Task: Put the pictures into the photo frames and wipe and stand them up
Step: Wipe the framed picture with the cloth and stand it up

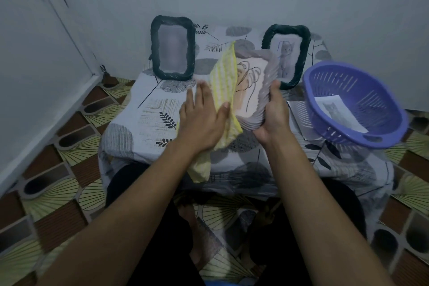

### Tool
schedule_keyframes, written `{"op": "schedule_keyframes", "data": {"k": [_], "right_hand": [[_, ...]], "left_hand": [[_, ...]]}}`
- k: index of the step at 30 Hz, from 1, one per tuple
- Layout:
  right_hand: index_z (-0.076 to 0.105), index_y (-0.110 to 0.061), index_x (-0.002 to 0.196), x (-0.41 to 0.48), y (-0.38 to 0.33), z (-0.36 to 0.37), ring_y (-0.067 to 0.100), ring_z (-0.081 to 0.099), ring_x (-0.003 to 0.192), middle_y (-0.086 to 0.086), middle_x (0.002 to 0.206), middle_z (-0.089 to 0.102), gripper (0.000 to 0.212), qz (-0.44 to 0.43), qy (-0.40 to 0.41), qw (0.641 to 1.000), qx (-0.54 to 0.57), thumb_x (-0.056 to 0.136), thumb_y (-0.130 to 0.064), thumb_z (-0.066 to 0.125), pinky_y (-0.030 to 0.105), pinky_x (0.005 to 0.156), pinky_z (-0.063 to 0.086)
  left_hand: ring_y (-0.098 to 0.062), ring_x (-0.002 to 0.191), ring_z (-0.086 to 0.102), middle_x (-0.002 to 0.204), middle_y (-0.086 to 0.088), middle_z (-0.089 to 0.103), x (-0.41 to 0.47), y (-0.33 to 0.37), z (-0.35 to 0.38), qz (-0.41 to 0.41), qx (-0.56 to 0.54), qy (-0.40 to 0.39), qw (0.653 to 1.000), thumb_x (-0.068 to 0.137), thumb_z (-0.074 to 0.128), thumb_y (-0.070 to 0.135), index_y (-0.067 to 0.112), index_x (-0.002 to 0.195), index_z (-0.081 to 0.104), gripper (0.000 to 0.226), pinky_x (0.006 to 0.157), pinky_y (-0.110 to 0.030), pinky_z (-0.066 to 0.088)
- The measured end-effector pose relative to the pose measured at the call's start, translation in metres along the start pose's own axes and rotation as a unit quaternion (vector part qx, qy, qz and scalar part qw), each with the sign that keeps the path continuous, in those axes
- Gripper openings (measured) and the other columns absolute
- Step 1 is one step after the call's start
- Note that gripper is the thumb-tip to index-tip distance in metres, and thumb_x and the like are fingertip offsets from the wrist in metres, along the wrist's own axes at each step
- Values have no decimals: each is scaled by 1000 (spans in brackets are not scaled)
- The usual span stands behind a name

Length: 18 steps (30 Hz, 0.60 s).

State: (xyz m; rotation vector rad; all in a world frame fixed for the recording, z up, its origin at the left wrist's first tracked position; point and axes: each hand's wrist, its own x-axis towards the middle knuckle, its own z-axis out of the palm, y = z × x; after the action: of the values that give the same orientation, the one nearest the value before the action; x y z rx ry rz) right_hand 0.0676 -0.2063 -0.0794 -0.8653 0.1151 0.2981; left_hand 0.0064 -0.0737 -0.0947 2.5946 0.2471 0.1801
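Two dark frames [154, 53] stand at the back of the table [148, 109] while the right hand [272, 109] grips a grey frame [251, 90] by its right rim, long axis upright; the flat left hand [199, 114] presses a yellow cloth [224, 76] against its left side

Bare forearms [132, 204], black trousers [290, 251]
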Motion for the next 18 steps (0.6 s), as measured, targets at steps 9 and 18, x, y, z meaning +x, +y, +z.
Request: {"op": "schedule_keyframes", "data": {"k": [9, 18], "right_hand": [[62, -7, 122, -13, 1, 10, 8, 70, 92, 0, 103, 72, 46, -46, 53, 992, -101, 108, -39, 33, 19, 79, 56], [62, -14, 127, -25, 21, 17, 26, 67, 113, 12, 121, 70, 48, 19, -11, 998, -56, 106, -46, 33, 44, 100, 52]], "left_hand": [[-19, 154, -7, 167, 9, -3, -9, 30, 15, 162, 91, 46, 981, 94, -2, 53, 28, 159, 0, 69, 117, -63, -10], [-23, 151, -21, 164, 9, -19, 20, 37, 2, 59, -3, 26, 998, 99, -1, 57, 38, 156, -13, 61, 116, -61, -16]]}}
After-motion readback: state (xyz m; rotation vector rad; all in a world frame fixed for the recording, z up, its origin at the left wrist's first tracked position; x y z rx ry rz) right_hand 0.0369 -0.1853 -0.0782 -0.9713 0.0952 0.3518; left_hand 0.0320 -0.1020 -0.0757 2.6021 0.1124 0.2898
